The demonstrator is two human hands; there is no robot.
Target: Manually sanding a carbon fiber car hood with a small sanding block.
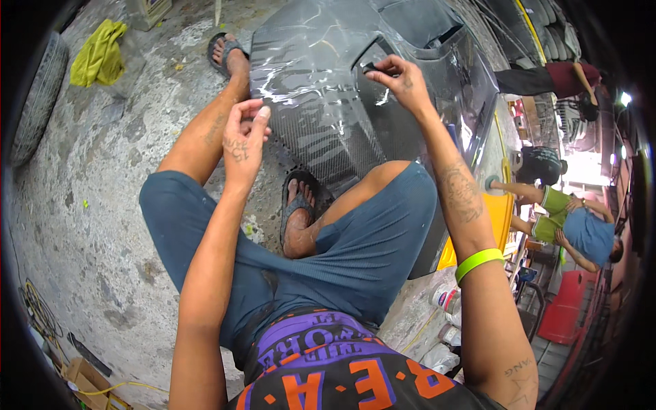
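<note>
A large glossy black car body panel with a carbon-fibre weave [307, 116] lies before me, its surface streaked with wet-looking, whitish reflections. Over its upper middle, my right hand [400, 78] pinches a small black piece [370, 67] between thumb and fingers, at the edge of a dark recessed vent. The piece is too small to tell its kind. My left hand [249, 130] hovers by the panel's left edge, its fingers loosely bent and the thumb apart. Nothing shows in it.
My sandalled feet rest on rough concrete [102, 205] beside the panel. A tyre [39, 99] and a yellow-green cloth [100, 53] lie at the left. Cables [42, 311] and a cardboard box [87, 383] are at lower left. Tubs [447, 301] and other people [581, 225] appear at right.
</note>
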